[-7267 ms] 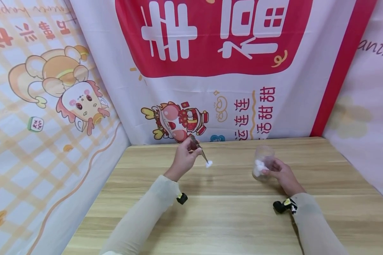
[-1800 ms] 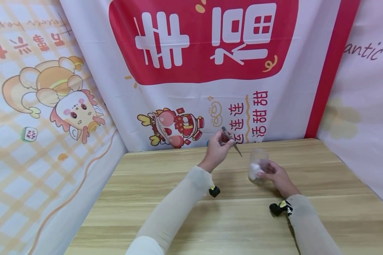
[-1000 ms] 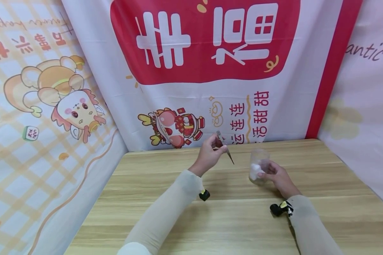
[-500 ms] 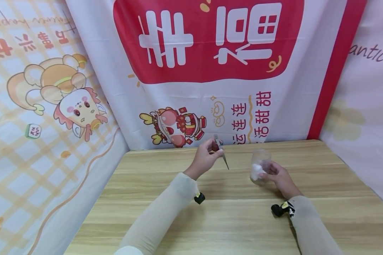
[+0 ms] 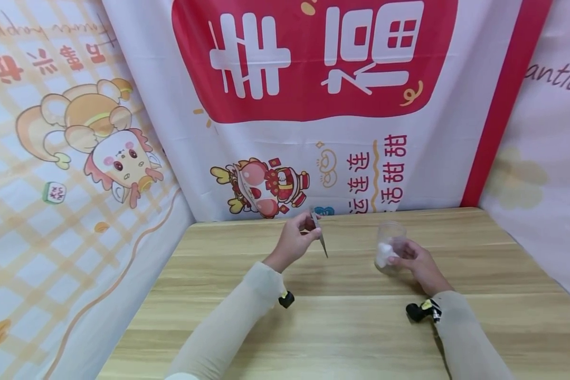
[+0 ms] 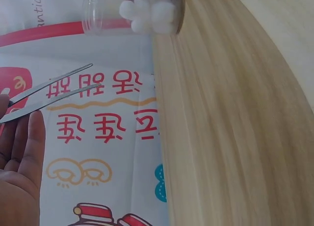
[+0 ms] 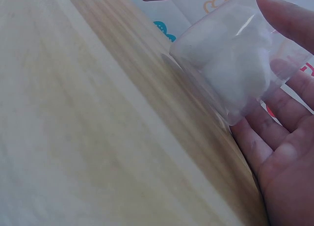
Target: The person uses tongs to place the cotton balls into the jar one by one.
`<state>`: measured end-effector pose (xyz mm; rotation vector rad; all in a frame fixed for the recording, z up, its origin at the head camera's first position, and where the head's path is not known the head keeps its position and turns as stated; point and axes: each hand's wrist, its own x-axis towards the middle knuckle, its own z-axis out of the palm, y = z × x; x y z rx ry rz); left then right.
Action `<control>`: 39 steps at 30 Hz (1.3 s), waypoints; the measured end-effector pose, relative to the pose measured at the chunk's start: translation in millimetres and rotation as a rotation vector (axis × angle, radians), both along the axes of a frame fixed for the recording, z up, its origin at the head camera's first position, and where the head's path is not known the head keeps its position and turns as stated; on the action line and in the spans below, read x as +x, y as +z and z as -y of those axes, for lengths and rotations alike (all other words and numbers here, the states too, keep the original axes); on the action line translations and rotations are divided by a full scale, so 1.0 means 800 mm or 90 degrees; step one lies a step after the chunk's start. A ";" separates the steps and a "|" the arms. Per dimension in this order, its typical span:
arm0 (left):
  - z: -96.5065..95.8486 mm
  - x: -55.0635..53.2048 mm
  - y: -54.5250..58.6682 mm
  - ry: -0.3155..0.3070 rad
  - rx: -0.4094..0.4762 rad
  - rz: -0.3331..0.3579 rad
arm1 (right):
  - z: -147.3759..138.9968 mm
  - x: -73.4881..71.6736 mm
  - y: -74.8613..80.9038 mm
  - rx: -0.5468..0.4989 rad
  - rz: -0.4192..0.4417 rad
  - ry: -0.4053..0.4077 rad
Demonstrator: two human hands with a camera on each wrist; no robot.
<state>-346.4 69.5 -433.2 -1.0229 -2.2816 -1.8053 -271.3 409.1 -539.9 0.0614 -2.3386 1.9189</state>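
My left hand (image 5: 291, 241) pinches a pair of metal tweezers (image 5: 320, 237), points slanting down over the table to the left of the jar. In the left wrist view the two prongs of the tweezers (image 6: 54, 81) stand apart with nothing between their tips. A clear plastic jar (image 5: 392, 230) without a lid stands at the right, its base at the tabletop. Several white cotton balls (image 5: 385, 254) fill its lower part. My right hand (image 5: 421, 267) grips the jar from the right; in the right wrist view the thumb and fingers lie around the jar (image 7: 216, 54).
The wood-grain table (image 5: 332, 332) runs up to a printed cloth backdrop (image 5: 332, 137) behind. Another printed cloth (image 5: 90, 232) closes off the left side, and a pale cloth (image 5: 541, 211) the right. Small black wrist cameras (image 5: 287, 300) hang at both cuffs.
Several seconds ago the tweezers held a cotton ball; now their tips are bare. Since then they were near the jar, and my left hand has drawn back left. The right hand keeps its hold.
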 end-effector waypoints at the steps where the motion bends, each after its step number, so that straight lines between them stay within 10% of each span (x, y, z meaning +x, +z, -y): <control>1: 0.001 -0.001 -0.001 0.003 -0.001 0.000 | -0.001 0.000 0.000 -0.002 -0.002 0.000; 39: 0.081 -0.010 -0.028 0.083 -0.116 0.049 | 0.004 0.002 0.003 -0.016 -0.039 0.002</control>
